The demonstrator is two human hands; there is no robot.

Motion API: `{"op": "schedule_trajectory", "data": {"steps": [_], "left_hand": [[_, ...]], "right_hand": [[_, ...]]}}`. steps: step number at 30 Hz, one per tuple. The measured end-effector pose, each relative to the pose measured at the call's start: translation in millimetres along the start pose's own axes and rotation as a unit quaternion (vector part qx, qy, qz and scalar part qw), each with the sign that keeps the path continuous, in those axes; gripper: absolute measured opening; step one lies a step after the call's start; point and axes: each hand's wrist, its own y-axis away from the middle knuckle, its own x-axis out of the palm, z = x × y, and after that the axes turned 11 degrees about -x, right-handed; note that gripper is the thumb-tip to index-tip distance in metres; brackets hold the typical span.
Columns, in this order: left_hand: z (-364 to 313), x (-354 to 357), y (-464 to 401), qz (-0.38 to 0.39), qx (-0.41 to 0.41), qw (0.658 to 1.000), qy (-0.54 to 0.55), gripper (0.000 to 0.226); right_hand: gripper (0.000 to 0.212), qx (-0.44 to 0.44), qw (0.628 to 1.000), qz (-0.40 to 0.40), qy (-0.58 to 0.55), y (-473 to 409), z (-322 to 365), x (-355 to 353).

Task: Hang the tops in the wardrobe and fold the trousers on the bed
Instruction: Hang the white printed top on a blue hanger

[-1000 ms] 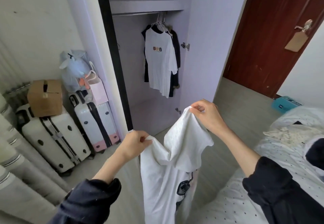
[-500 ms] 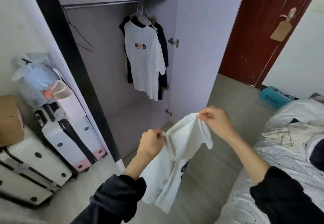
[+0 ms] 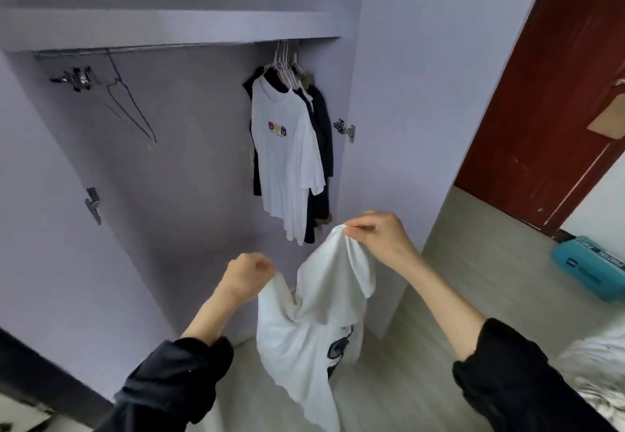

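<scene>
1. Head view: since the earlier frame, the wardrobe (image 3: 169, 26) interior fills more of the view.
2. Left hand (image 3: 248, 276) and right hand (image 3: 378, 235) each pinch the white T-shirt (image 3: 304, 330), which hangs between them.
3. The empty hanger (image 3: 130, 107) lies up-left, nearer the left hand.
4. Hung tops (image 3: 287, 161) occupy the rail's right end; wood floor (image 3: 473, 262) below.

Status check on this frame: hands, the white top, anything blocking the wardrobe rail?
Left hand and right hand both pinch the white T-shirt, not yet on a hanger. Empty wire hanger on rail. Nothing blocking.
</scene>
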Motion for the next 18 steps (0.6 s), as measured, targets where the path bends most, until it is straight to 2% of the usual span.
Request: {"op": "schedule_trajectory", "data": {"steps": [1, 3, 5, 7, 8, 10, 13, 18], "left_hand": [[-12, -4, -5, 0.003, 0.011, 1.0, 0.028, 0.025], [-37, -6, -15, 0.055, 0.043, 0.994, 0.082, 0.036], [-57, 2, -24, 0.071, 0.087, 0.989, 0.093, 0.03], [-72, 8, -39, -0.009, 0.106, 0.989, 0.1, 0.013], [-76, 8, -50, -0.055, 0.105, 0.987, 0.106, 0.015], [-83, -2, -75, -0.098, 0.106, 0.984, 0.106, 0.016], [-91, -21, -113, -0.109, 0.116, 0.983, 0.093, 0.013], [-119, -47, -168, -0.103, 0.166, 0.975, 0.105, 0.015]], "right_hand": [[0.013, -0.005, 1.0, 0.003, -0.021, -16, 1, -3], [0.014, -0.018, 0.998, 0.02, -0.058, -48, 2, -2], [0.014, -0.032, 0.995, 0.04, -0.08, -74, 2, 5], [0.013, -0.045, 0.992, 0.059, -0.098, -95, 2, 9], [0.013, -0.055, 0.991, 0.066, -0.1, -107, 0, 10], [0.011, -0.068, 0.99, 0.075, -0.101, -131, -9, 8], [0.009, -0.064, 0.985, 0.106, -0.123, -163, -28, 2], [0.017, -0.041, 0.98, 0.136, -0.138, -226, -70, -6]]}}
